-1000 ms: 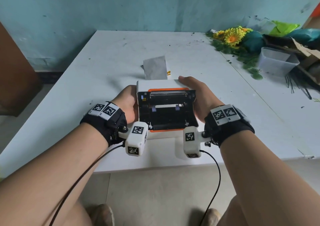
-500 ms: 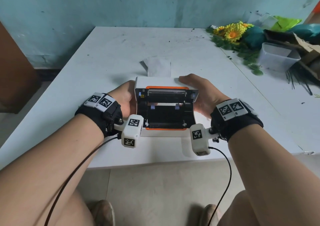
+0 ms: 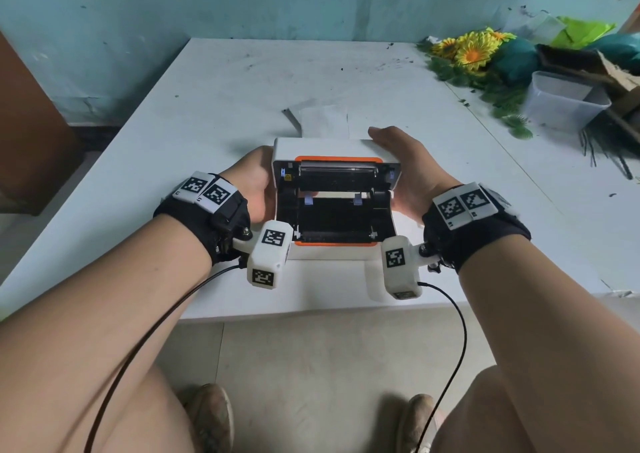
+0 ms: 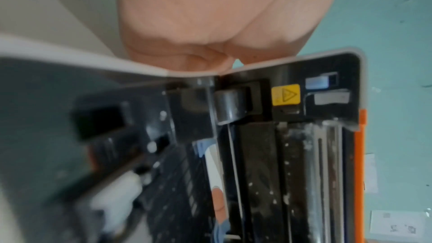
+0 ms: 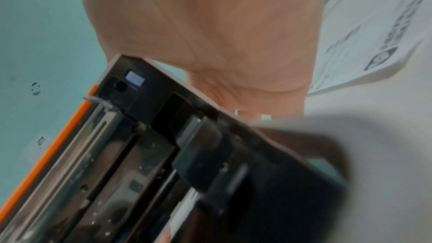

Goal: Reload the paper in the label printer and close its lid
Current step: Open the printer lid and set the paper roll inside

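Both hands clasp open label printer [image 3: 334,203], left hand [image 3: 256,184], right hand [image 3: 408,172], fingers wrapped round sides

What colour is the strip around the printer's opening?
Orange. The strip edges the open printer, clearest in the head view.

The white desk [image 3: 221,81] stands against a blue-green wall and has dark marks on its surface. The label printer [image 3: 334,203] sits near its front edge, with sheets of paper [image 3: 323,121] just behind it. At the far right lie artificial sunflowers [image 3: 467,52], a clear plastic container [image 3: 561,104] and cardboard [image 3: 609,71].
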A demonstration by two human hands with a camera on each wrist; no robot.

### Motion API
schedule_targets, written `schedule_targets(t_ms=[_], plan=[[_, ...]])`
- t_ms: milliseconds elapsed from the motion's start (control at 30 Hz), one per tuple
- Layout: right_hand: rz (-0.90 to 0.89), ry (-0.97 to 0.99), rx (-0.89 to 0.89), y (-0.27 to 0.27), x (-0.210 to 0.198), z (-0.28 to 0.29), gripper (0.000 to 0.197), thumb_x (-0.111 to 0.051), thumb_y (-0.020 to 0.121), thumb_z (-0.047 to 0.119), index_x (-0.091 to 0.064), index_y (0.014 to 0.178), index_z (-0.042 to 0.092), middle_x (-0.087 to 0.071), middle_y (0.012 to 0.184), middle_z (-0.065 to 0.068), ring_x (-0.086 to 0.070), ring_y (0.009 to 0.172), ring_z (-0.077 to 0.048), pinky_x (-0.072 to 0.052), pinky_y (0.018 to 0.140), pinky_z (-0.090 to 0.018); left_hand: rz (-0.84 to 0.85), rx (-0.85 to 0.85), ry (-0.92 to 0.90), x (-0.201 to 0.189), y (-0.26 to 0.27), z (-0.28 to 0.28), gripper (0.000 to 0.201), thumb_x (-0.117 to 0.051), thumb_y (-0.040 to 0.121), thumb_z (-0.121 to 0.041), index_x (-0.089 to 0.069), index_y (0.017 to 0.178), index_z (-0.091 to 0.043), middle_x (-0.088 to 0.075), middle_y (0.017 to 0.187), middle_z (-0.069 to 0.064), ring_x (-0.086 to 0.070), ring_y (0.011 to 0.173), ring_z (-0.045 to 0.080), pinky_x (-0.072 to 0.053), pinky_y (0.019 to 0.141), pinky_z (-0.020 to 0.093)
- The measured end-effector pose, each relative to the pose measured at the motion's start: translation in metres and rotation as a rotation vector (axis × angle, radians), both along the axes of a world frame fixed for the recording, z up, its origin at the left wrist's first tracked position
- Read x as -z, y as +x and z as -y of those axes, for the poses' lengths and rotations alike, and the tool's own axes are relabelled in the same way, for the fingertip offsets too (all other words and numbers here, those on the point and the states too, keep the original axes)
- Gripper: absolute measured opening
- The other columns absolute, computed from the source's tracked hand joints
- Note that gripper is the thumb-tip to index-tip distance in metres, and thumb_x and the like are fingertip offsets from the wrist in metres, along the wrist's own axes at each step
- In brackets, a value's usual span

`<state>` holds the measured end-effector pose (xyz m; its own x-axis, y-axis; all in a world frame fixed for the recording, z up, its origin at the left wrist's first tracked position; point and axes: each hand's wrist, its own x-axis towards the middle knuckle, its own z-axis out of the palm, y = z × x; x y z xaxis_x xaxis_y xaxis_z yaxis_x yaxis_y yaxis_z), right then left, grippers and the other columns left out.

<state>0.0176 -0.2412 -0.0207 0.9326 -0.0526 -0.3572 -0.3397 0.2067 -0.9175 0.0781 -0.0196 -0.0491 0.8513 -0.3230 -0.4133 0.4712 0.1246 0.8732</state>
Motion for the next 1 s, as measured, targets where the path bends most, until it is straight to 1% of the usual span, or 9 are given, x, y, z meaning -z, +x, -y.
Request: schedule_targets(t_ms=[167, 300, 433, 533, 667, 767, 867, 933, 1000], plan=[[-0.05, -0.089, 0.001, -0.006, -0.003, 0.0, 0.045, -0.072, 0.081, 0.062, -0.072, 0.115, 0.031, -0.079, 0.121, -0.008, -0.071, 0.124, -0.034, -0.047, 0.114, -0.058, -0.014, -0.035, -0.093, -0.011, -0.015, 0.003, 0.05, -0.047, 0.105, -0.053, -0.077, 0.106, -0.013, -0.077, 0.098, 0.015, -0.072, 0.083, 0.035, -0.062, 0.072, 0.042], [-0.089, -0.115, -0.025, -0.011, -0.006, 0.003, 0.024, -0.067, 0.098, 0.049, -0.069, 0.106, 0.027, -0.078, 0.103, -0.001, -0.072, 0.107, -0.03, -0.05, 0.111, -0.054, 0.085, 0.021, -0.113, -0.015, -0.029, -0.002, 0.079, -0.047, 0.096, -0.077, -0.069, 0.14, -0.015, -0.074, 0.128, 0.021, -0.077, 0.094, 0.033, -0.061, 0.078, 0.044], [-0.161, -0.002, -0.046, -0.015, -0.01, 0.001, 0.038, -0.067, 0.095, 0.057, -0.067, 0.1, 0.019, -0.063, 0.149, -0.017, -0.06, 0.133, -0.036, -0.042, 0.122, -0.053, 0.136, 0.03, -0.098, -0.017, -0.043, 0.0, 0.058, -0.05, 0.104, -0.058, -0.067, 0.134, -0.012, -0.079, 0.094, 0.008, -0.077, 0.069, 0.023, -0.061, 0.063, 0.031], [-0.168, -0.013, -0.03, -0.015, -0.008, 0.001, 0.044, -0.066, 0.093, 0.062, -0.067, 0.105, 0.02, -0.056, 0.16, -0.014, -0.054, 0.147, -0.038, -0.043, 0.121, -0.053, 0.144, 0.01, -0.094, -0.016, -0.046, 0.003, 0.045, -0.053, 0.103, -0.052, -0.067, 0.125, -0.015, -0.077, 0.089, 0.007, -0.075, 0.067, 0.022, -0.06, 0.061, 0.031], [-0.14, 0.027, -0.033, -0.018, -0.004, 0.004, 0.072, -0.075, 0.085, 0.058, -0.06, 0.141, 0.016, -0.071, 0.143, -0.017, -0.07, 0.129, -0.043, -0.051, 0.111, -0.055, 0.138, -0.004, -0.107, -0.015, -0.049, 0.006, 0.046, -0.053, 0.102, -0.052, -0.066, 0.122, -0.014, -0.076, 0.084, 0.007, -0.075, 0.064, 0.022, -0.06, 0.061, 0.028], [-0.128, 0.038, -0.018, -0.023, -0.006, 0.001, 0.076, -0.076, 0.083, 0.061, -0.061, 0.142, 0.014, -0.07, 0.144, -0.017, -0.069, 0.13, -0.043, -0.05, 0.112, -0.056, 0.122, 0.0, -0.098, -0.018, -0.051, 0.006, 0.046, -0.052, 0.102, -0.052, -0.066, 0.123, -0.013, -0.077, 0.083, 0.007, -0.076, 0.065, 0.022, -0.061, 0.062, 0.029], [-0.171, 0.063, 0.004, -0.023, -0.006, -0.002, 0.088, -0.081, 0.072, 0.07, -0.065, 0.142, 0.019, -0.071, 0.144, -0.016, -0.07, 0.13, -0.042, -0.053, 0.107, -0.058, 0.11, 0.005, -0.069, -0.018, -0.05, 0.005, 0.055, -0.053, 0.1, -0.056, -0.069, 0.129, -0.012, -0.077, 0.1, 0.012, -0.077, 0.077, 0.026, -0.063, 0.07, 0.035], [-0.154, 0.074, 0.053, -0.025, -0.006, -0.006, 0.07, -0.078, 0.08, 0.068, -0.073, 0.129, 0.018, -0.074, 0.139, -0.016, -0.072, 0.125, -0.039, -0.055, 0.107, -0.058, 0.104, 0.014, -0.05, -0.017, -0.05, 0.005, 0.064, -0.053, 0.098, -0.058, -0.068, 0.137, -0.01, -0.075, 0.113, 0.015, -0.077, 0.089, 0.029, -0.063, 0.076, 0.039], [-0.119, 0.125, 0.096, -0.029, -0.002, -0.013, 0.043, -0.07, 0.093, 0.057, -0.078, 0.099, 0.014, -0.083, 0.111, -0.013, -0.08, 0.103, -0.037, -0.061, 0.098, -0.055, 0.101, 0.02, -0.036, -0.017, -0.049, 0.004, 0.067, -0.052, 0.097, -0.06, -0.069, 0.136, -0.009, -0.074, 0.116, 0.018, -0.076, 0.093, 0.032, -0.064, 0.077, 0.04]])
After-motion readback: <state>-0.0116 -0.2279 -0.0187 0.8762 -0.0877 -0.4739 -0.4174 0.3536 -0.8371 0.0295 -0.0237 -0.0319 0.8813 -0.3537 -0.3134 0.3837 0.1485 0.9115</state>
